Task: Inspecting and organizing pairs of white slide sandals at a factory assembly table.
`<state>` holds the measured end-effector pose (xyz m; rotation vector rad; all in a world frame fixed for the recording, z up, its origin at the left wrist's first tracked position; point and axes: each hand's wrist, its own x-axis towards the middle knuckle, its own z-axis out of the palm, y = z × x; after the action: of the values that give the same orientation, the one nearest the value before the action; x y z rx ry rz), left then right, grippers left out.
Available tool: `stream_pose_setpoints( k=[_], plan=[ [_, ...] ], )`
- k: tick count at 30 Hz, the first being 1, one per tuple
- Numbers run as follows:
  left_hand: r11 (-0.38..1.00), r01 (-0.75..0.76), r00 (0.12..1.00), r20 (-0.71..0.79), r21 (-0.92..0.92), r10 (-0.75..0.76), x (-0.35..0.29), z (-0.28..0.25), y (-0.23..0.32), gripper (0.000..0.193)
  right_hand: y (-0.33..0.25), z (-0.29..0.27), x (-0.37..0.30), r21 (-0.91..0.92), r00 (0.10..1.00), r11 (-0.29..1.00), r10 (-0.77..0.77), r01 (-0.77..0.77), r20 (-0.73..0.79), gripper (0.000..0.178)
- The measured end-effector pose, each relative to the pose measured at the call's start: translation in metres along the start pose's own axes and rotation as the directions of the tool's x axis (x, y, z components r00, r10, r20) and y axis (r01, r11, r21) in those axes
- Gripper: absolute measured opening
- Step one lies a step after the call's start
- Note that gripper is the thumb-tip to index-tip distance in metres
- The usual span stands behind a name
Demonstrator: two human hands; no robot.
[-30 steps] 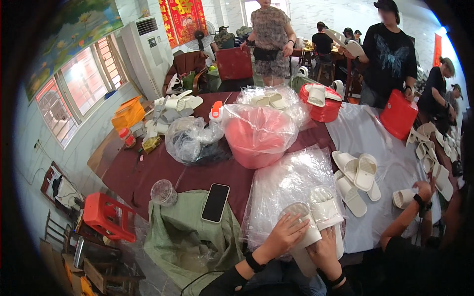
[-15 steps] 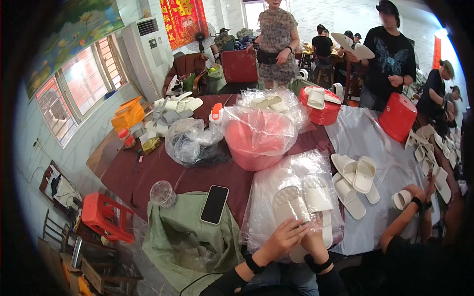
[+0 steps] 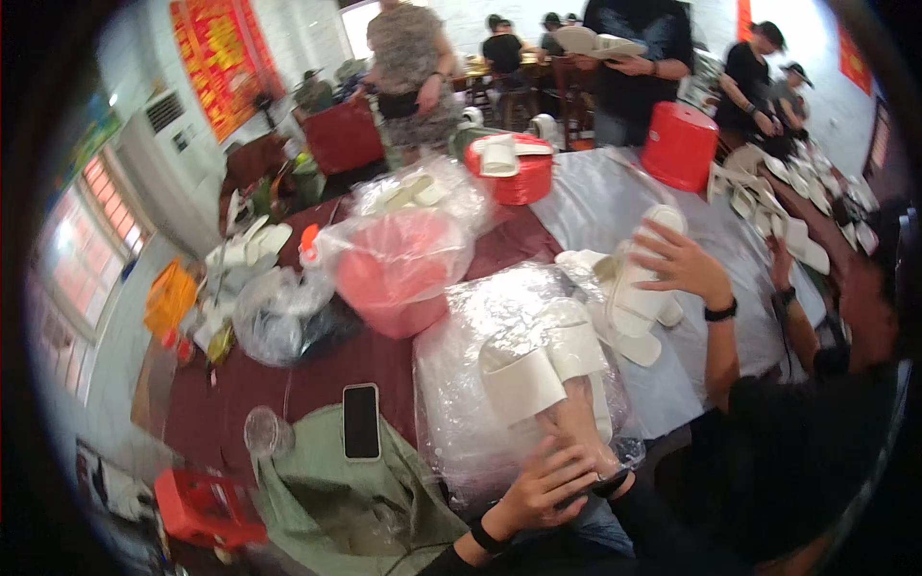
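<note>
A pair of off-white slippers lies over a clear plastic bag in front of me: the nearer slipper (image 3: 521,386) is tilted, and the other slipper (image 3: 574,348) is beside it. My right hand (image 3: 586,427) reaches up to the nearer slipper and grips it; its fingertips are partly hidden and blurred. Close below, my left hand (image 3: 549,485) has bent, spread fingers with nothing seen in them, next to my right wrist. The stack of clear plastic bags (image 3: 461,355) spreads under the slippers.
Rightward, a co-worker's hand (image 3: 682,261) is over more off-white slippers (image 3: 639,288). A phone (image 3: 361,422) and clear plastic cup (image 3: 268,432) lie on green cloth (image 3: 355,504). Beyond stand a bagged pink tub (image 3: 394,274), red stool (image 3: 678,146) and red round container (image 3: 519,178).
The view has turned right. My left hand has come off the slipper and moved toward me, its fingers spreading. The nearer slipper has tilted. The co-worker's hand has reached over the neighbouring slippers.
</note>
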<state>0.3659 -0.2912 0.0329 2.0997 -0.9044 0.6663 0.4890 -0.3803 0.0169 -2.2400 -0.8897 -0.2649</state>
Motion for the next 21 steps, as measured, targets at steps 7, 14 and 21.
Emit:
stream_pose_setpoints(
  k=[7, 14, 21],
  plan=[
    [0.717, 0.344, 0.398, -0.597, -0.606, -0.696, -0.028, -0.006, -0.056, 0.088, -0.002, 0.007, -0.011, 0.084, 0.997, 0.994, 0.065, -0.069, 0.040, 0.045],
    [0.015, 0.089, 0.283, 0.011, -0.996, -0.959, -0.070, 0.002, -0.089, 0.064, 0.009, 0.051, -0.006, 0.056, 0.990, 0.989, 0.131, -0.135, 0.056, 0.037],
    [0.043, 0.196, 0.468, 0.055, -0.980, -0.882, -0.076, 0.004, -0.096, 0.049, -0.005, 0.041, 0.019, -0.064, 0.950, 0.989, 0.147, -0.134, 0.277, 0.038]
  ],
)
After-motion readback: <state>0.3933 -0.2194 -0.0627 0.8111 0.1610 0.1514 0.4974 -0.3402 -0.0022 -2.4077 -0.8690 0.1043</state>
